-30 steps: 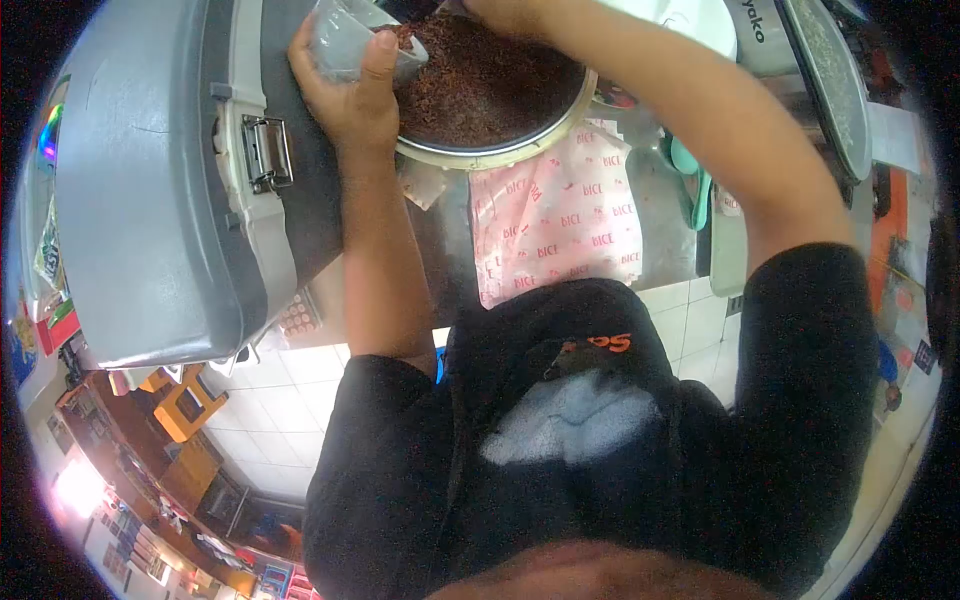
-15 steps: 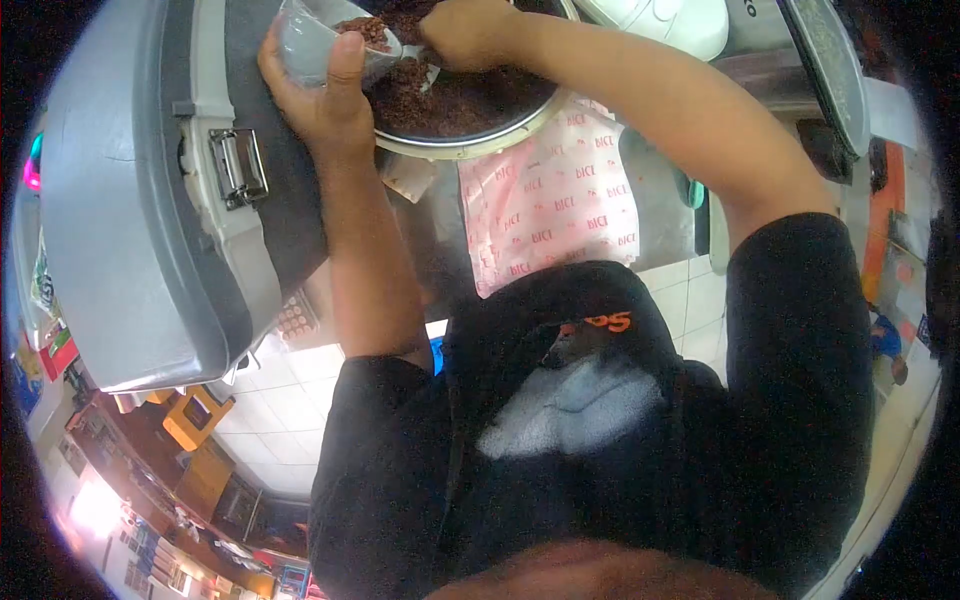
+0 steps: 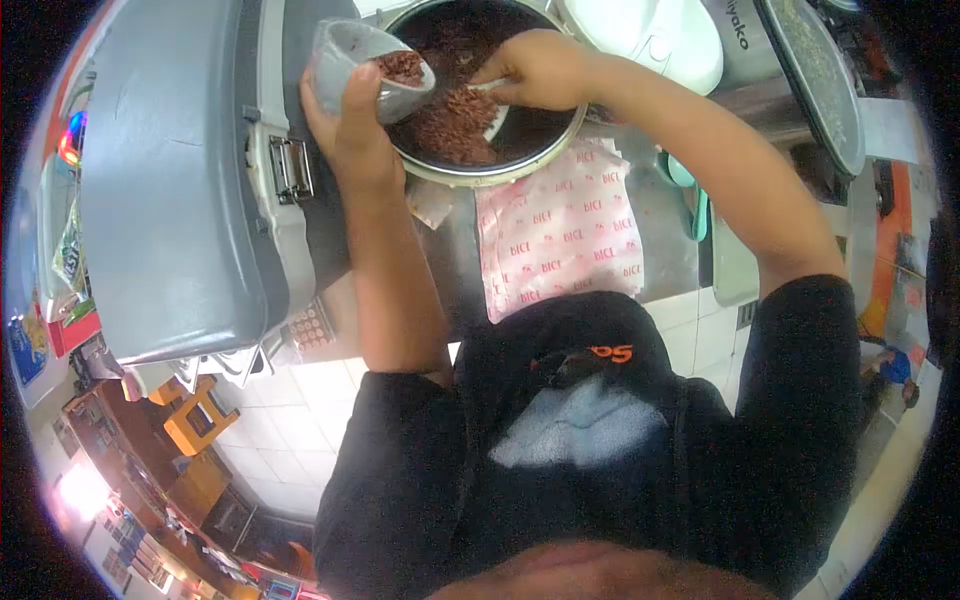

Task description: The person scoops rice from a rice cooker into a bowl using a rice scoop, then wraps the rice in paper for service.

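Note:
My left hand [image 3: 355, 125] is wrapped round a translucent bowl [image 3: 335, 60], tilted to the right over the pot's left rim, with reddish-brown grains in it. My right hand [image 3: 545, 70] grips the handle of a white scoop [image 3: 496, 122] inside the round pot [image 3: 480, 180]. Clumped reddish-brown grains [image 3: 455, 130] lie in the pot around the scoop, and part of the scoop is hidden under them. Printed pink-and-white paper [image 3: 565, 235] lies on the metal counter just below the pot.
A large grey box with a metal latch [image 3: 180, 200] stands at left. The white lid [image 3: 650, 40] and a steel appliance [image 3: 740, 90] are at upper right. A green utensil [image 3: 698, 205] lies right of the paper. A person [image 3: 890, 365] is far off at the right edge.
The view has shifted, showing more of the pot. My right hand has moved from beside the bowl towards the right of the pot, and the scoop now shows more clearly in the grains.

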Action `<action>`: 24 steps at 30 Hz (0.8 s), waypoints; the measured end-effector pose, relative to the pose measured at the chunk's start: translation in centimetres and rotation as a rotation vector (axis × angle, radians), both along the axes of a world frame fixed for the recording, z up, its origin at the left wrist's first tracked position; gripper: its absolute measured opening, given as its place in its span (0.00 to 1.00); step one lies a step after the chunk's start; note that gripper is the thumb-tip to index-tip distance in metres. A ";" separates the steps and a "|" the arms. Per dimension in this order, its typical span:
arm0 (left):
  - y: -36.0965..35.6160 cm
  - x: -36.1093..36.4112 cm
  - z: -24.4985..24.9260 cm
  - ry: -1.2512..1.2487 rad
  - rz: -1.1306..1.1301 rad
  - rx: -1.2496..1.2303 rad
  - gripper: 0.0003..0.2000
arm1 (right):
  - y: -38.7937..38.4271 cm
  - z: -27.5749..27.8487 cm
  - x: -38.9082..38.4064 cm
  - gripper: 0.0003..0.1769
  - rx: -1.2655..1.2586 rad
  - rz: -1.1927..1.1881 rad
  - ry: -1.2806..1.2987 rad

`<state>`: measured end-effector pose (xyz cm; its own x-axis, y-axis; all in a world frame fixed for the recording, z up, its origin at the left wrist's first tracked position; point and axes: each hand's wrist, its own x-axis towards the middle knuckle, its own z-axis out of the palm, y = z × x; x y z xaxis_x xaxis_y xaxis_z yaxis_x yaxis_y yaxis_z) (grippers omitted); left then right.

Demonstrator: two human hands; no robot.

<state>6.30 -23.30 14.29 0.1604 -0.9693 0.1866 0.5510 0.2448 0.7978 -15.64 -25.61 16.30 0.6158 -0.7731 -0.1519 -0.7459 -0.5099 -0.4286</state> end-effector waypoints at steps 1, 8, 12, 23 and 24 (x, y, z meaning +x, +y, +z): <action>0.0 0.2 0.5 0.004 -0.002 -0.011 0.29 | 0.3 0.5 -0.4 0.18 -0.011 -0.028 0.040; -0.8 0.1 -0.6 0.089 -0.083 0.147 0.27 | 0.4 3.0 -5.2 0.20 -0.097 -0.127 -0.142; 0.5 -0.7 -1.1 0.271 -0.302 0.295 0.30 | 0.6 6.7 -5.3 0.20 -0.067 -0.352 -0.076; 1.4 -4.3 -0.2 0.464 -0.361 0.286 0.28 | 8.2 5.4 4.5 0.27 -0.904 -0.291 0.289; 1.6 -4.2 -0.2 0.459 -0.319 0.309 0.30 | 8.0 5.8 3.9 0.27 -0.869 -0.304 0.252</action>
<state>2.09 -21.66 14.11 -0.1475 -0.9806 -0.1289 0.8610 -0.1914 0.4711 -11.76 -17.59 22.08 0.3971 -0.7998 0.4502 -0.9178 -0.3429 0.2002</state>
